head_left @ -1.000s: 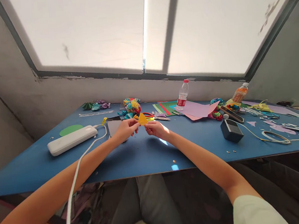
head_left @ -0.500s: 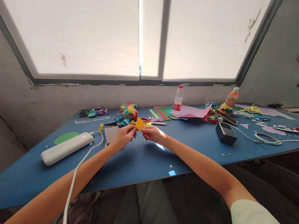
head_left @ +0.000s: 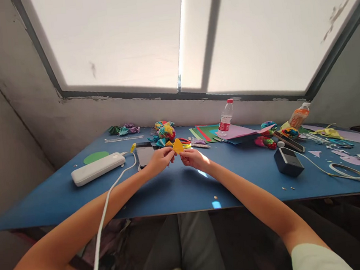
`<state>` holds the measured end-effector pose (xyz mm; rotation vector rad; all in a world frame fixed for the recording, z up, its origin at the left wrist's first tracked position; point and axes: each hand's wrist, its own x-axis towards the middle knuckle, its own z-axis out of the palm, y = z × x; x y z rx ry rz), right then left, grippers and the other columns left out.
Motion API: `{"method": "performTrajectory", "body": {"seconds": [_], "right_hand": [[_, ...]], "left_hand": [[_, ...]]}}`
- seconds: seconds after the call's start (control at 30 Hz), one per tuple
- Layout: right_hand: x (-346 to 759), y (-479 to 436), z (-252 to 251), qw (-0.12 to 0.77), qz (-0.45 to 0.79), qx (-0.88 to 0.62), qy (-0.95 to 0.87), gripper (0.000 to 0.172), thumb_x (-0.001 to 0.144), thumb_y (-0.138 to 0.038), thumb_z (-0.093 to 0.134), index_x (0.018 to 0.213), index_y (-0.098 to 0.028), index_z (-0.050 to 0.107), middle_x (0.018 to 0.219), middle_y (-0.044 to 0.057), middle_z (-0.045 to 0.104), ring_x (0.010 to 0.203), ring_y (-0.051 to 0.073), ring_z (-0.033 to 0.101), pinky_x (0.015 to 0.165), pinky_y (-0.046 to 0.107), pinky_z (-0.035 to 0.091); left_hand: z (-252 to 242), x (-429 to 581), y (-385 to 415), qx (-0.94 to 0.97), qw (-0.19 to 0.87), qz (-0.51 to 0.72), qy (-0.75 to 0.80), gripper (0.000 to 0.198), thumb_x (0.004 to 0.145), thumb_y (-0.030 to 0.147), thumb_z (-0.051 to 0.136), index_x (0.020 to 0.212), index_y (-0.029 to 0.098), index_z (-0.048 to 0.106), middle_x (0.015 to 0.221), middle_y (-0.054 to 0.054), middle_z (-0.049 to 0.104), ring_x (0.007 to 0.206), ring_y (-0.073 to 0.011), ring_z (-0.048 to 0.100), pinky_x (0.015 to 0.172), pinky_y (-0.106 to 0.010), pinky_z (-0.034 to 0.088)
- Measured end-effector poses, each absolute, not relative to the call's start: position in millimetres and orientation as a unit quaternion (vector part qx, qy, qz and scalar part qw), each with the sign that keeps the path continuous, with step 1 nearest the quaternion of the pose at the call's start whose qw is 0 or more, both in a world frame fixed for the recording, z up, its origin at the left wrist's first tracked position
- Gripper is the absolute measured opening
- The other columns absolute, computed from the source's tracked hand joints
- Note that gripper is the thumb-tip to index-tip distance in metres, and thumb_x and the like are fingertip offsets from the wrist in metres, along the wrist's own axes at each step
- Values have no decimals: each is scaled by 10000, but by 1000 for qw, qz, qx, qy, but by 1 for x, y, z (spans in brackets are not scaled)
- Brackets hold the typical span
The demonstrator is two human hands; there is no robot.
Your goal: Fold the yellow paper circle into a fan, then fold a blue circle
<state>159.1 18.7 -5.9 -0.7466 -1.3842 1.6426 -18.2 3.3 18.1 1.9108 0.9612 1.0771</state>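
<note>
Two pinches: yellow paper piece [head_left: 177, 146] is gripped by left hand [head_left: 159, 159] at its 9 o'clock, right hand [head_left: 194, 157] at 3 o'clock, above tabletop [head_left: 178, 188] | folding judged underway | aligned edges, firm crease needed

- Paper [head_left: 177, 146]: plain orange-yellow.
- Tabletop [head_left: 172, 188]: plain blue.
- Power bank [head_left: 98, 168] and cable [head_left: 102, 217]: white.
- Disc [head_left: 96, 157]: light green.
- Phone [head_left: 144, 153]: black.
- Paper balls [head_left: 164, 130]: mixed yellow, teal, red and pink.
- Bottle [head_left: 226, 122]: clear, with a red cap and a red-and-white label.
- Second bottle [head_left: 298, 117]: orange.
- Box [head_left: 288, 162]: dark grey.
- Sheets [head_left: 205, 132]: green and red.
- Top sheet [head_left: 240, 131]: lilac.
- Scraps [head_left: 354, 161]: lilac.
- Sleeve [head_left: 319, 261]: pale green.
</note>
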Motion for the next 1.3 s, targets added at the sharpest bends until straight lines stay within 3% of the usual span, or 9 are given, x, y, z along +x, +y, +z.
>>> {"method": "performTrajectory", "body": {"seconds": [0.27, 0.6, 0.87, 1.3], "right_hand": [[161, 17, -5, 404, 647, -282, -582, 288, 672, -372, 701, 641, -135, 540, 591, -29, 459, 502, 55, 359, 477, 216, 236], [164, 21, -8, 420, 598, -307, -609, 306, 664, -395, 690, 615, -138, 531, 563, -31, 459, 490, 58, 351, 477, 227, 219], [164, 18, -4, 407, 577, -318, -633, 326, 668, -413, 673, 601, -132, 522, 549, -38, 444, 468, 47, 318, 472, 228, 185], [163, 20, -8, 426, 521, -313, -670, 311, 731, -422, 647, 642, -132, 578, 512, -50, 434, 473, 52, 345, 475, 219, 234]], "left_hand": [[12, -16, 5, 710, 404, 437, 375, 218, 753, 323, 459, 630, 166, 547, 520, 19, 461, 485, -101, 416, 461, -217, 325], [13, -17, 10, 666, 453, 449, 386, 226, 725, 351, 473, 685, 147, 562, 602, -15, 506, 524, -112, 461, 438, -215, 326], [16, -18, 6, 664, 425, 453, 417, 252, 633, 407, 648, 676, 162, 606, 526, 28, 498, 469, -91, 387, 451, -226, 295], [11, -14, 8, 612, 482, 468, 418, 235, 654, 378, 634, 662, 151, 576, 608, 2, 528, 517, -86, 423, 443, -208, 272]]}}
